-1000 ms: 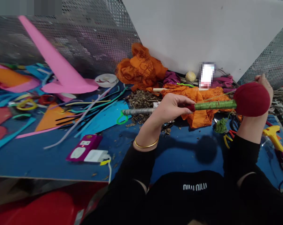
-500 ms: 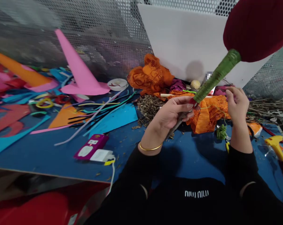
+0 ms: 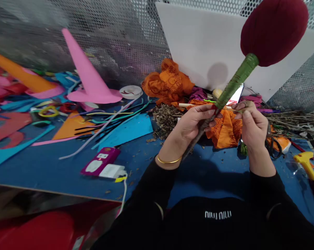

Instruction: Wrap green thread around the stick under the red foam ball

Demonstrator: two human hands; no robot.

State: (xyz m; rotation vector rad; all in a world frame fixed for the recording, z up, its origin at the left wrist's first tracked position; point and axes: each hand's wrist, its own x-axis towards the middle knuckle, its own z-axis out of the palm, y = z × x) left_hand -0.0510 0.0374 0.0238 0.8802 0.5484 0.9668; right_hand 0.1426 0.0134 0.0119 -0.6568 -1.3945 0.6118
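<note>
My left hand [image 3: 195, 122] is closed round a stick [image 3: 233, 81] partly wound in green yarn, which tilts up to the right and ends in a dark red padded ball [image 3: 273, 31]. My right hand [image 3: 250, 125] is closed beside the stick just below the green winding, its fingers pinched on a thin green strand. A small clump of green yarn [image 3: 242, 149] lies on the blue table [image 3: 55, 170] under that hand. Black scissors [image 3: 273, 146] lie just to its right.
Orange cloth [image 3: 170, 83] and dry twigs [image 3: 292, 119] lie behind the hands. A pink cone [image 3: 88, 74], foam strips, a tape roll [image 3: 131, 92] and a purple power strip [image 3: 99, 165] lie left. A yellow glue gun [image 3: 306, 165] lies at the right edge. A white board [image 3: 198, 45] leans on the mesh wall.
The stick swung from level to tilted upward, raising the red ball. My right hand left the ball and came in beside my left hand at the stick.
</note>
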